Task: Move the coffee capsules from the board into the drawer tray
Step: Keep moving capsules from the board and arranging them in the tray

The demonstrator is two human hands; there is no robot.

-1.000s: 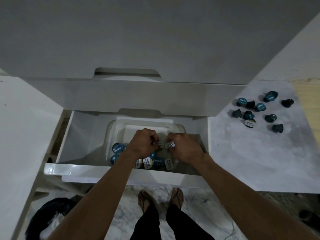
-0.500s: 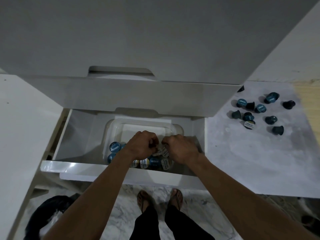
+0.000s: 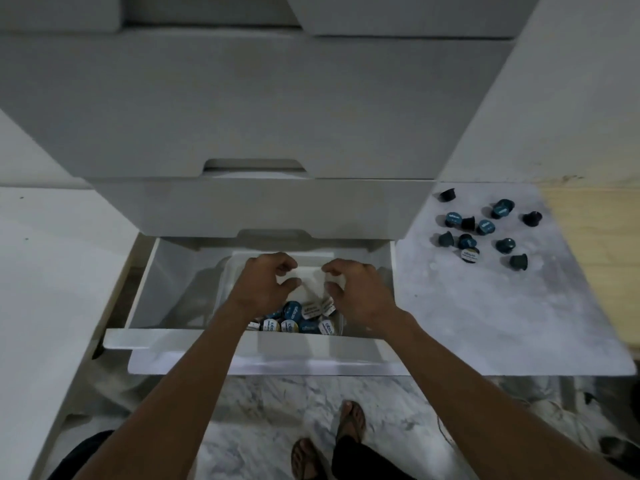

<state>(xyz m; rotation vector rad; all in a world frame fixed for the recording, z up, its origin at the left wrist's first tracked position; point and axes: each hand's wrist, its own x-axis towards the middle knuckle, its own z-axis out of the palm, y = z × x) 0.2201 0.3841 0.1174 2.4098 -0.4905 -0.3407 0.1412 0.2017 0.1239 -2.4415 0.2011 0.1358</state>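
Observation:
Both hands hover over the clear plastic tray (image 3: 231, 271) inside the open white drawer (image 3: 242, 355). My left hand (image 3: 266, 285) and my right hand (image 3: 356, 289) are a little apart, fingers curled and spread, holding nothing. Below them several blue and cream-topped coffee capsules (image 3: 298, 318) lie packed at the tray's near end. To the right, on the grey marbled board (image 3: 502, 313), several dark blue capsules (image 3: 481, 230) lie scattered near its far edge.
Closed white drawer fronts (image 3: 242, 209) rise above the open drawer. A white surface (image 3: 41, 271) lies at left and a pale wooden top (image 3: 595, 258) beyond the board at right. My sandalled feet (image 3: 329, 445) stand on marble floor below.
Both hands were closed together low over the capsules; now they have lifted, parted and opened. The view has tilted up.

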